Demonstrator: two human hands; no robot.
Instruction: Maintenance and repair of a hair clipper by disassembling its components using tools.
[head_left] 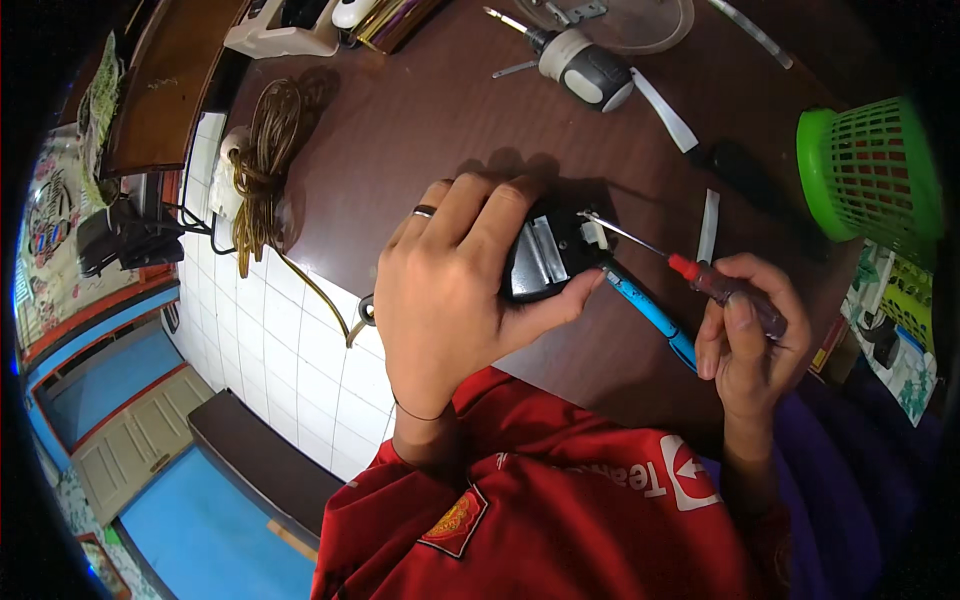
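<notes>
My left hand [440,270] is wrapped over a black plastic device [527,280], its thumb along the near side and its fingers over the far side. A small white part [593,236] sits at the device's right end. My right hand [755,335] grips a screwdriver [690,268] with a red and dark translucent handle. Its thin metal shaft points left, and the tip meets the device beside the white part; whether it sits in a screw I cannot tell. Under the screwdriver, a blue pen-like tool [650,312] lies slantwise on the brown table [400,130].
At the far side lie a thick grey-and-black screwdriver [590,72], a clear round dish [660,35] and a white strip [667,112]. Another pale strip [708,228] is nearer. A green basket [868,175] stands at right. Coiled brown cable [268,150] rests at the left edge.
</notes>
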